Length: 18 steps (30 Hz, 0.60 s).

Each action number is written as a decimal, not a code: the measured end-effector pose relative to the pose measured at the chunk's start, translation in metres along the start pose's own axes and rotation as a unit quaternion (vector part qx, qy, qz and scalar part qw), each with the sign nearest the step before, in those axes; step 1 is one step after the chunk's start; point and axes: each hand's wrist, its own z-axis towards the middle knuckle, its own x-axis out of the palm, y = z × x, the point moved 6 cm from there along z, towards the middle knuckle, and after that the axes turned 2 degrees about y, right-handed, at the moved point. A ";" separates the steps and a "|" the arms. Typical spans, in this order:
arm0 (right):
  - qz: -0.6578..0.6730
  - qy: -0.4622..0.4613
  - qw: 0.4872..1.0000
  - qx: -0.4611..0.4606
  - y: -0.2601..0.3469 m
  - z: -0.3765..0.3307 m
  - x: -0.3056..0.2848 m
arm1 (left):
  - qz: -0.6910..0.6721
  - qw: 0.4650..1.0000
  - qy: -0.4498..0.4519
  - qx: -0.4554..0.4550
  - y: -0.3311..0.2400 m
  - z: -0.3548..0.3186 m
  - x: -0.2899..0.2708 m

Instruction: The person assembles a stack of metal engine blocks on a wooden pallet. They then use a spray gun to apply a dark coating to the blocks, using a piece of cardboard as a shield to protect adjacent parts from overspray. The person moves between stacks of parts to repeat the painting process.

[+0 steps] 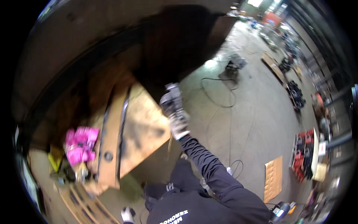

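The right hand (178, 122), in a pale glove, reaches out at the right corner of a smudged tan panel (143, 128), overlapping its edge in this view. A dark grey, blocky shape (171, 98) shows at the fingers; blur hides whether it is a held tool or the glove itself, so I cannot tell if they are clamped or apart. The left hand (127, 215) hangs low, clear of the panel's bottom corner, its fingers too small to read. Two dark strips run lengthwise along the panel; a pink plastic bag (81, 145) lies beyond its left edge. The step in hand seems to be one-handed work or reaching at that right corner; a next move would probably call for a steady wrist and a clear view past the dark overhang (179, 44).
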 end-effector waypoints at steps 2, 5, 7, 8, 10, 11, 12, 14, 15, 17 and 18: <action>-0.645 -0.146 0.693 -0.288 0.044 0.020 0.050 | 0.113 0.993 -0.035 0.029 0.009 0.022 0.004; -0.829 -0.312 -0.007 -0.464 0.063 -0.020 0.143 | 0.132 0.991 0.035 -0.009 -0.017 0.007 0.107; -0.825 -0.299 -0.063 -0.475 0.078 -0.046 0.179 | 0.142 0.988 0.037 0.040 -0.060 -0.009 0.171; -0.833 -0.260 -0.092 -0.479 0.087 -0.060 0.198 | 0.129 0.990 0.034 0.052 -0.085 -0.042 0.229; -0.826 -0.314 -0.082 -0.460 0.123 -0.071 0.230 | 0.168 0.981 0.075 0.066 -0.103 -0.057 0.283; -0.813 -0.323 -0.070 -0.480 0.140 -0.074 0.252 | 0.220 0.964 0.130 0.067 -0.103 -0.046 0.306; -0.800 -0.332 -0.052 -0.497 0.160 -0.075 0.266 | 0.271 0.944 0.177 0.067 -0.106 -0.039 0.325; -0.790 -0.353 -0.054 -0.499 0.190 -0.093 0.284 | 0.347 0.912 0.180 0.126 -0.126 -0.033 0.361; -0.802 -0.284 -0.068 -0.521 0.195 -0.094 0.294 | 0.365 0.905 0.152 0.157 -0.145 -0.044 0.390; -0.827 -0.252 -0.231 -0.446 0.211 -0.088 0.308 | 0.310 0.938 0.099 0.120 -0.142 -0.027 0.405; -0.794 -0.276 -0.412 -0.352 0.222 -0.083 0.309 | 0.239 0.948 0.130 0.162 -0.130 0.019 0.396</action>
